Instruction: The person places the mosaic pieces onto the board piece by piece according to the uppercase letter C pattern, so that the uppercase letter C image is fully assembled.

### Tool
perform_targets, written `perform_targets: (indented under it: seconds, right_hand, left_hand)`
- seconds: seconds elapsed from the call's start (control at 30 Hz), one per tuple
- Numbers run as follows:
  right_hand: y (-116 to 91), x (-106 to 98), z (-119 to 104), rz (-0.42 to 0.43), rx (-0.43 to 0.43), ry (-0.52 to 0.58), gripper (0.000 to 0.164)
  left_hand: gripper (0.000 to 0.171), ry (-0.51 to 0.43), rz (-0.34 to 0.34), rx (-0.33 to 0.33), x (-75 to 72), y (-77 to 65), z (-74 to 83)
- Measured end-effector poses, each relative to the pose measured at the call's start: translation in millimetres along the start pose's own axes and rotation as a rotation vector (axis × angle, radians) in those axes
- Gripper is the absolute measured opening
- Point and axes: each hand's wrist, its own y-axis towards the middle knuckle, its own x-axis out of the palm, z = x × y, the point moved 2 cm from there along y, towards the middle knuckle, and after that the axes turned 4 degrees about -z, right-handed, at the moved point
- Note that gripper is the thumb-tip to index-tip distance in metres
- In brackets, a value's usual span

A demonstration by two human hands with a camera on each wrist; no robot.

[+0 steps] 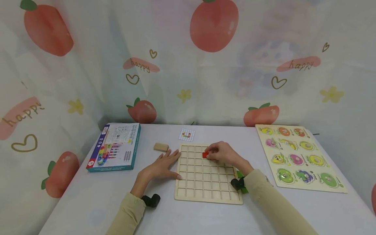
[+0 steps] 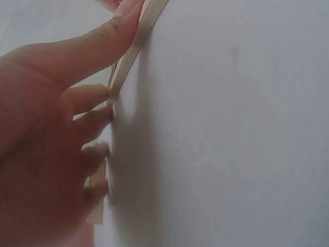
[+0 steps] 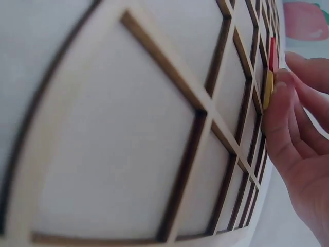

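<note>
A pale wooden grid board (image 1: 191, 193) lies on the table. My right hand (image 1: 221, 152) reaches over its upper part, with thumb and index fingertips pinching a red square tile (image 1: 205, 155) at a grid cell. In the right wrist view a yellow tile (image 3: 268, 89) shows beside the red tile (image 3: 274, 54), close under the thumb; the hand covers it in the head view. My left hand (image 1: 162, 165) lies at the board's left edge with fingers spread, its thumb touching the rim. A small wooden block (image 1: 161, 147) sits just beyond the left fingertips.
Behind the board lies a small pattern card (image 1: 186, 134). A boxed game (image 1: 114, 147) is at the left, and a fruit puzzle board (image 1: 299, 158) at the right. Something green (image 1: 244, 189) shows beside the board, partly under the right wrist. A printed curtain (image 1: 188, 75) hangs behind the table.
</note>
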Motion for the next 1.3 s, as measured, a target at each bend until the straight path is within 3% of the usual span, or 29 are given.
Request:
perform_targets:
  seconds: [0.6,0.8,0.97,1.3]
  right_hand:
    - [-56.3,-9.5,10.0,0.152,-0.081,0.043,0.024]
    - [-74.3,-19.2,17.3,0.206,-0.024,-0.010,0.020]
    - [-86.0,-26.6,28.0,0.198,0.016,-0.032,0.014]
    - [-99.1,-40.7,47.8,0.147,0.016,0.004,0.017]
  left_hand:
    - [0.098,-0.004,0.001,-0.008,0.4,-0.8,1.9]
    - [0.098,0.004,0.006,-0.006,-0.1,-0.8,2.6]
    - [0.099,0.006,0.002,-0.009,1.2,0.6,2.9]
    - [0.100,-0.002,0.012,-0.019,1.6,-0.4,3.6]
